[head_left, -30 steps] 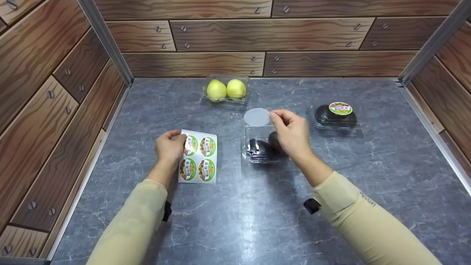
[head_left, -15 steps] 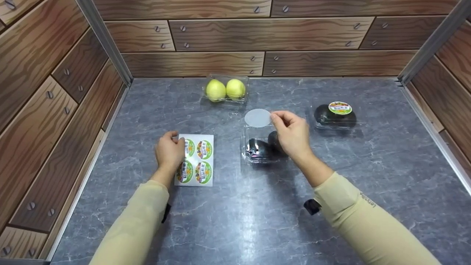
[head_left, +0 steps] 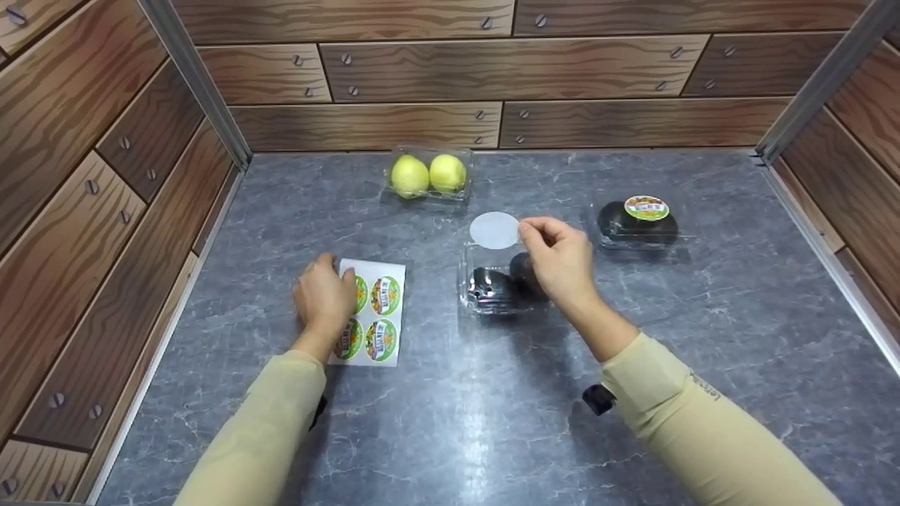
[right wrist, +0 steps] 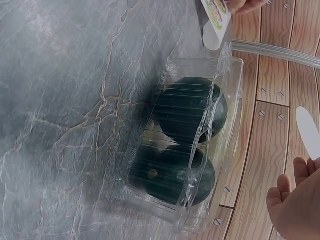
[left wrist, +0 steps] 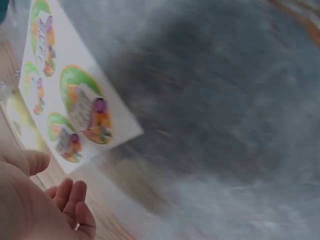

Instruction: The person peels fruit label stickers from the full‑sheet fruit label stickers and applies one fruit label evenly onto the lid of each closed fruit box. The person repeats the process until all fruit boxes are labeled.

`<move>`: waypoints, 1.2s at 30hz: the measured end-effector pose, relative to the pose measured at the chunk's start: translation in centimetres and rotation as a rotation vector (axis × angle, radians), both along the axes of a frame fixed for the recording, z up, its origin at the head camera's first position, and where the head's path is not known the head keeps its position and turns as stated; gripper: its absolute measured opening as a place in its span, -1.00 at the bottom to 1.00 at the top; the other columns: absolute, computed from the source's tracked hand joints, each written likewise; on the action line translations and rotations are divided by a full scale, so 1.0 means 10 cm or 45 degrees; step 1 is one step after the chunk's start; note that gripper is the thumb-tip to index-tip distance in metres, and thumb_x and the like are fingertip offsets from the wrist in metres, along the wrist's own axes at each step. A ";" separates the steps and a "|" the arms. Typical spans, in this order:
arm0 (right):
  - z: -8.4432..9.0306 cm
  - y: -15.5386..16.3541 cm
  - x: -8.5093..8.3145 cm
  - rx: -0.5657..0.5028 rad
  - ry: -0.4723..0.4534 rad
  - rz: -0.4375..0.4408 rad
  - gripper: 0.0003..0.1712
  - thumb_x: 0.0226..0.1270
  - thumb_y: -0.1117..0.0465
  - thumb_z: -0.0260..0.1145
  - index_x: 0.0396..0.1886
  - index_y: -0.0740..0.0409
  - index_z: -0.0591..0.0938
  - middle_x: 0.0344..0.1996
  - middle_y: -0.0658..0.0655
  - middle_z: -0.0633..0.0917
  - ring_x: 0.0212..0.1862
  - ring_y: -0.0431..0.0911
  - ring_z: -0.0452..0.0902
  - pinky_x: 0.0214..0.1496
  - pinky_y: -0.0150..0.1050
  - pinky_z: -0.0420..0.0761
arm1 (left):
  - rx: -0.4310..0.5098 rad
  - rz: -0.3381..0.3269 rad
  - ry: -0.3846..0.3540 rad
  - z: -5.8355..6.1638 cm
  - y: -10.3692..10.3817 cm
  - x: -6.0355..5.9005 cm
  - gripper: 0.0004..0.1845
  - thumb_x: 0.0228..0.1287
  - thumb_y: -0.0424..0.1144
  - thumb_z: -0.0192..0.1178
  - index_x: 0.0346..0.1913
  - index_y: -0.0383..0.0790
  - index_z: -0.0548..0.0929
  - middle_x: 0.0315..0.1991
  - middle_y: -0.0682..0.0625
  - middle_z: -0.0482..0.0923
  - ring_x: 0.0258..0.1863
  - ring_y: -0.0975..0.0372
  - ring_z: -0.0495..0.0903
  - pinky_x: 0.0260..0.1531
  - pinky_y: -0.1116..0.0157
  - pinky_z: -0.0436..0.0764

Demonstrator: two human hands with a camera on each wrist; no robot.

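Note:
My right hand [head_left: 562,260] pinches the edge of a round sticker [head_left: 494,230] between thumb and fingers. Its pale underside shows, and it hovers above the back edge of a clear clamshell box [head_left: 465,281] of dark green fruits [right wrist: 187,107]. From the right wrist, the sticker [right wrist: 307,130] stands away from the box, whose ribbed lid is down. My left hand [head_left: 323,299] is beside the left edge of a white sheet of round fruit stickers [head_left: 390,270]. Thumb and fingertips [left wrist: 77,192] are spread apart, with a gap to the sheet in the left wrist view.
At the back stands a clear box of yellow-green fruits [head_left: 410,177]. Off to the right, another clear box of dark fruit [head_left: 612,223] bears a round fruit label [head_left: 647,208] on top. Wood-patterned walls [head_left: 520,67] border the grey table [head_left: 450,422] at the back and sides.
My left thumb and index finger have parted, and the sticker sheet has shifted left and slightly nearer. My right hand has stayed almost still with the round sticker.

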State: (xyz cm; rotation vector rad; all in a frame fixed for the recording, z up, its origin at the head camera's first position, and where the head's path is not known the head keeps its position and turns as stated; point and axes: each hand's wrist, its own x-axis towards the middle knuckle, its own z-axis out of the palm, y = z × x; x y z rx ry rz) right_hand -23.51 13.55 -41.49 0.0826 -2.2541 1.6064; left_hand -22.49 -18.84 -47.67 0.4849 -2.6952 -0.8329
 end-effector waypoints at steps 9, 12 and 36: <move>0.02 0.03 0.00 -0.065 -0.028 -0.013 -0.84 0.42 0.30 0.42 -0.22 0.33 0.84 -0.43 0.03 0.78 -0.40 -0.29 0.54 -0.31 -0.45 0.50 | -0.004 -0.234 0.562 0.33 0.46 0.01 -0.72 0.33 -0.30 0.45 0.01 -0.38 0.74 -0.11 -0.22 0.77 -0.13 -0.10 0.74 -0.02 -0.06 0.65; 0.03 0.04 0.00 -0.082 -0.061 -0.032 -0.83 0.41 0.29 0.41 -0.23 0.34 0.83 -0.44 -0.01 0.77 -0.40 -0.30 0.53 -0.32 -0.45 0.49 | -0.031 -0.366 0.683 0.43 0.68 0.03 -0.77 0.31 -0.32 0.46 -0.04 -0.36 0.75 -0.15 -0.17 0.77 -0.15 -0.05 0.74 -0.09 -0.04 0.64; 0.12 -0.01 0.02 -0.279 -0.214 -0.021 -0.82 0.40 0.32 0.41 -0.25 0.40 0.82 -0.30 0.11 0.84 -0.15 -0.15 0.66 -0.01 -0.30 0.59 | -0.592 -0.805 0.862 0.65 1.69 0.02 -0.88 0.27 -0.19 0.51 -0.21 -0.11 0.80 -0.18 0.03 0.72 -0.16 0.11 0.70 -0.14 0.14 0.57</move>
